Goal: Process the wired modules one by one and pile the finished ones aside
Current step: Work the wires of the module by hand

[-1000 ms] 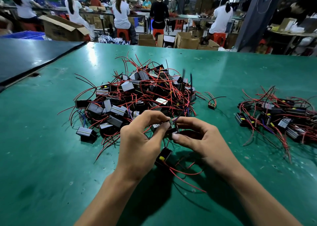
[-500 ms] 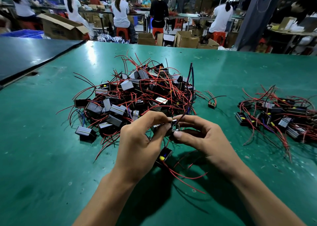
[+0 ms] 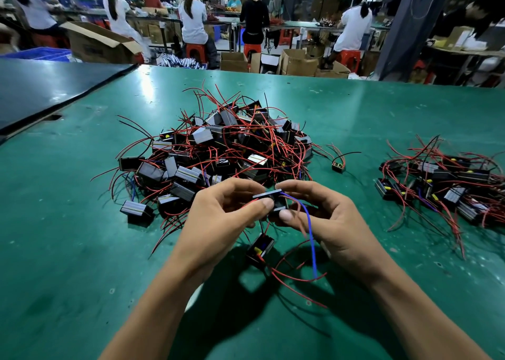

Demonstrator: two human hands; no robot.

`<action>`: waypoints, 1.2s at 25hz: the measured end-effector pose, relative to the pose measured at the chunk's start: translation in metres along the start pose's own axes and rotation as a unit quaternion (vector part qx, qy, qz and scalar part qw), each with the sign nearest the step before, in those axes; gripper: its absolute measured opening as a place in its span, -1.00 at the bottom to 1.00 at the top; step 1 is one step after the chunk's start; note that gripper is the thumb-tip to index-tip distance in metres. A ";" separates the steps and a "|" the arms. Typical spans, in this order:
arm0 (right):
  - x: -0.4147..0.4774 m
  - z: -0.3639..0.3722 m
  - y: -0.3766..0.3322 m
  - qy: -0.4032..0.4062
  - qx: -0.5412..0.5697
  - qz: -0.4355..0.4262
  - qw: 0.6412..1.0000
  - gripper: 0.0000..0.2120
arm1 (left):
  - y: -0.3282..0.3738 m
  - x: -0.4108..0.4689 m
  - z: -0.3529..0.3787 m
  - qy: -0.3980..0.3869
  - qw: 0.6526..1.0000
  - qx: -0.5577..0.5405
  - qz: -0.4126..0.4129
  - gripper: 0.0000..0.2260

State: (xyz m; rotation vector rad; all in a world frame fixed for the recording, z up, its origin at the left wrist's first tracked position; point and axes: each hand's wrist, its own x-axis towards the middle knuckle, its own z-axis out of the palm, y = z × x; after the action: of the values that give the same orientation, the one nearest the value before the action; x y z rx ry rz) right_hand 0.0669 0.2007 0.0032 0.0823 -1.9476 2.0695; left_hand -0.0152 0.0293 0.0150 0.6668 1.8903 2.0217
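Note:
Both hands hold one small black module (image 3: 276, 202) above the green table (image 3: 68, 236). My left hand (image 3: 221, 217) pinches its left side with thumb and fingers. My right hand (image 3: 325, 217) grips its right side, and a blue wire (image 3: 311, 239) hangs down from it across that hand. A second black module (image 3: 259, 249) with red wires lies on the table just below my hands. A big heap of wired modules (image 3: 218, 152) sits right behind my hands. A smaller pile of modules (image 3: 442, 184) lies at the right.
One lone module (image 3: 338, 166) lies between the two piles. A dark table (image 3: 41, 86) adjoins at the far left. Beyond the far edge, people sit on red stools at benches, with cardboard boxes (image 3: 297, 63) on the floor.
The blue wire stood upright from the held module; it now hangs down across my right hand. The module has been turned between my fingers and both hands stay in place.

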 end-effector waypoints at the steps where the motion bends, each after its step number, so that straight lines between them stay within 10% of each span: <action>1: 0.000 0.001 -0.001 -0.004 0.003 -0.003 1.000 -0.69 | 0.000 0.001 -0.001 -0.009 1.000 -0.017 -0.017 -0.88; 16: -0.002 0.010 0.015 0.183 -0.264 -0.123 0.939 -0.90 | -0.003 -0.004 0.012 0.060 0.997 0.052 0.002 -0.91; 30: -0.004 0.011 0.016 0.169 -0.323 -0.147 0.920 -0.92 | -0.004 -0.003 0.015 0.073 0.996 0.047 -0.018 -0.86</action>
State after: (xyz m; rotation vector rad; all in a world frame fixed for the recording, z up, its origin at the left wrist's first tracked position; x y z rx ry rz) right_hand 0.0650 0.1884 -0.0124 -0.1132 -2.1228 1.0954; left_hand -0.0059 0.0410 0.0107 0.5162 2.0757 2.0202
